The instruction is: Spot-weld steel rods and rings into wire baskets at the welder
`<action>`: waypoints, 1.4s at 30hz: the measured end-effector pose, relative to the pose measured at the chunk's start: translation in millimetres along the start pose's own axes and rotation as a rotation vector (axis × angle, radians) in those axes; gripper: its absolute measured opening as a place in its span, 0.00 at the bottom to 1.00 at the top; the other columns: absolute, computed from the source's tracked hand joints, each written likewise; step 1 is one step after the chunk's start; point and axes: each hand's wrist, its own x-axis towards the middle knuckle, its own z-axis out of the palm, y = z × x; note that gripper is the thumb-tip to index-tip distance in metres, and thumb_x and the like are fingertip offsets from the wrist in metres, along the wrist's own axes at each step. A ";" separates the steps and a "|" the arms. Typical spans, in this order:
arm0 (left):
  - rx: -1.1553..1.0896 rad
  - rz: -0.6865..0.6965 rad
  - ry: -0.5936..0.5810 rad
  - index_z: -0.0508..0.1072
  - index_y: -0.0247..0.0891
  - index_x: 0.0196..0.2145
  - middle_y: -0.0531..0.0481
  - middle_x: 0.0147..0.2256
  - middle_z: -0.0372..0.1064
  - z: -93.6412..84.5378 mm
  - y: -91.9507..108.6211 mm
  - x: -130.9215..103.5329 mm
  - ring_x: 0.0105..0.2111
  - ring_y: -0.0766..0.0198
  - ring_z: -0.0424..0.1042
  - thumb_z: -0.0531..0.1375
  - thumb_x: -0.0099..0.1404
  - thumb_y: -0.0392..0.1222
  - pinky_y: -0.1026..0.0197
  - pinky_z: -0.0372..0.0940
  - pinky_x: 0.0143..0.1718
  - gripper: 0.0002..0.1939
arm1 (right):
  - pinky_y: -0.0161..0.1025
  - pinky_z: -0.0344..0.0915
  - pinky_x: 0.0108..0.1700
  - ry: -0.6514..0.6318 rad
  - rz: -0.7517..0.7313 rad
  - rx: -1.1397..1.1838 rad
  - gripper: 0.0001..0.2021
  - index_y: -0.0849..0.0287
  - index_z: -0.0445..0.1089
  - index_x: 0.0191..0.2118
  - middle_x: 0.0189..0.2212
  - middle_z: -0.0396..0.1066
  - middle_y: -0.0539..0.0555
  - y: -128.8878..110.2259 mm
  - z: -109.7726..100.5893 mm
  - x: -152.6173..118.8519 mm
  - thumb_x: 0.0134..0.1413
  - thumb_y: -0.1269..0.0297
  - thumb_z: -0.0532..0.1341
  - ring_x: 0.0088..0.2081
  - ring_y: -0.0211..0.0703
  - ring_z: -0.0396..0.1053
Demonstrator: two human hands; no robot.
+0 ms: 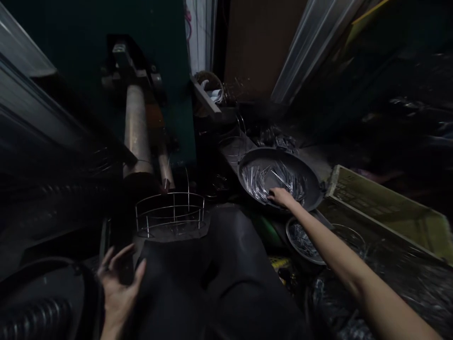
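My right hand [281, 196] reaches over the near rim of a large dark round pan [313, 165]. Inside the pan lie many thin, shiny metal wire pieces [256, 182]. The fingers are bent together at the wires; what they pinch, if anything, is too small to make out. At the lower left, my left hand [120, 283] holds nothing, with its fingers spread and thumb apart. Ahead of that hand stands a wire rack [173, 222] with curved rails and uprights, below the machine's cylinder [136, 127].
A dark green machine [173, 94] rises at the left. Right of the pan is a yellowish plastic crate [389, 208]. A smaller bowl [304, 241] of metal pieces sits below the pan. A dark round container [42, 302] with coiled or stacked metal parts fills the lower left.
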 end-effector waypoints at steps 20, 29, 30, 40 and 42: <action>-0.739 -0.154 -0.895 0.69 0.35 0.40 0.54 0.21 0.60 113.2 193.7 -16.2 0.22 0.70 0.61 0.43 0.68 0.56 0.65 0.61 0.31 0.24 | 0.28 0.43 0.16 -0.200 -0.247 1.783 0.17 0.58 0.54 0.17 0.15 0.44 0.42 -218.6 -161.4 -120.0 0.52 0.79 0.55 0.14 0.24 0.37; -0.455 -0.133 -0.797 0.68 0.34 0.30 0.55 0.20 0.57 61.5 185.0 23.5 0.20 0.71 0.56 0.48 0.68 0.50 0.67 0.54 0.24 0.19 | 0.30 0.49 0.16 -0.325 -0.316 1.597 0.09 0.53 0.62 0.33 0.17 0.51 0.43 -252.0 -59.5 -165.1 0.51 0.56 0.61 0.15 0.31 0.48; -0.439 -0.132 -0.809 0.69 0.34 0.32 0.54 0.21 0.60 58.5 184.9 25.0 0.21 0.71 0.58 0.47 0.68 0.49 0.67 0.56 0.26 0.18 | 0.30 0.47 0.16 -0.280 -0.302 1.613 0.09 0.53 0.61 0.34 0.17 0.48 0.42 -255.5 -51.1 -168.3 0.53 0.54 0.59 0.15 0.31 0.46; 0.007 0.137 -0.331 0.53 0.41 0.60 0.42 0.52 0.63 -11.8 108.6 68.7 0.51 0.55 0.63 0.59 0.60 0.45 0.51 0.57 0.53 0.33 | 0.30 0.51 0.19 -0.305 -0.471 1.304 0.18 0.59 0.63 0.27 0.19 0.60 0.47 -272.5 -35.7 -105.6 0.45 0.47 0.63 0.18 0.31 0.54; 0.170 0.247 -0.378 0.46 0.40 0.63 0.38 0.59 0.52 -12.0 90.6 92.1 0.58 0.47 0.54 0.63 0.53 0.44 0.44 0.51 0.56 0.44 | 0.30 0.48 0.16 -0.229 -0.425 1.307 0.18 0.58 0.61 0.30 0.17 0.60 0.45 -276.8 -33.5 -83.9 0.48 0.46 0.60 0.15 0.30 0.51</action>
